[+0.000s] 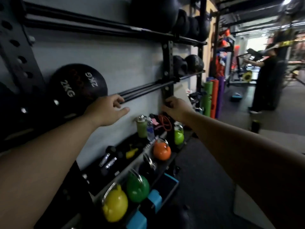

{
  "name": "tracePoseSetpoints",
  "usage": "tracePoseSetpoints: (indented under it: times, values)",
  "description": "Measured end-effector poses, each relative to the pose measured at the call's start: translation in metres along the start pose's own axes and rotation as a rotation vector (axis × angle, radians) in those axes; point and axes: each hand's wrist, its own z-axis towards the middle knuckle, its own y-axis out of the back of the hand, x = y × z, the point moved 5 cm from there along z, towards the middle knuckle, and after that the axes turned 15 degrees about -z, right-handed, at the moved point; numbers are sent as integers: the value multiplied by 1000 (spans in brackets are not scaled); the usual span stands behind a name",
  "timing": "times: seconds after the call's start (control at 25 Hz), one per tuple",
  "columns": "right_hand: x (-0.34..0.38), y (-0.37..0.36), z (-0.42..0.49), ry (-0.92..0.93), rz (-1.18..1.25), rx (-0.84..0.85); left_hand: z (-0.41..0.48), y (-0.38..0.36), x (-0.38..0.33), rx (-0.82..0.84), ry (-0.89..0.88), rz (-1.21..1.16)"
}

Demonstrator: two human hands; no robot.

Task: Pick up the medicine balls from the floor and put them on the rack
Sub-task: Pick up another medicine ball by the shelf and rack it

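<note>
Both hands empty: left hand (109, 111) spread, fingertips at the 2 rails (145, 90) of the rack (167, 76); right hand (175, 109) loosely curled by the upright, probably touching it, though blurred. 2KG medicine ball (77, 90) resting on those rails just left of the left hand. Could roll along the rails or drop between them if nudged by that hand.
</note>
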Motion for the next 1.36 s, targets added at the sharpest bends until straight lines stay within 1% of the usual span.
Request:
tracePoseSetpoints:
  times: [0.2, 0.32, 0.48, 0.6, 0.68, 0.76, 0.84, 0.96, 1.04, 1.2, 1.36]
  values:
    - [-80, 8, -114, -149, -56, -25, -52, -83, -47, 165, -74, -57]
    - [-128, 15, -157, -236, -73, -44, -67, -142, -85, 239, -100, -135]
    - [-205, 11, -173, -345, -94, 7, -68, -234, -116, 340, -107, -188]
    - [-263, -18, -164, -377, -90, 66, -60, -306, -113, 420, -68, -156]
    - [-297, -48, -150, -381, -84, 128, -50, -351, -97, 441, -14, -148]
    - [-325, -79, -134, -377, -73, 179, -43, -389, -76, 450, 60, -132]
    - [-355, -113, -118, -364, -49, 214, -37, -427, -43, 430, 172, -137]
    - [-397, -189, -104, -352, -9, 271, -38, -485, 30, 377, 332, -168]
    - [-424, -253, -104, -367, 5, 323, -46, -532, 83, 393, 387, -145]
    - [-472, -409, -109, -380, 39, 447, -74, -643, 194, 490, 474, -108]
    - [-519, -572, -114, -373, 42, 559, -108, -748, 324, 493, 568, -126]
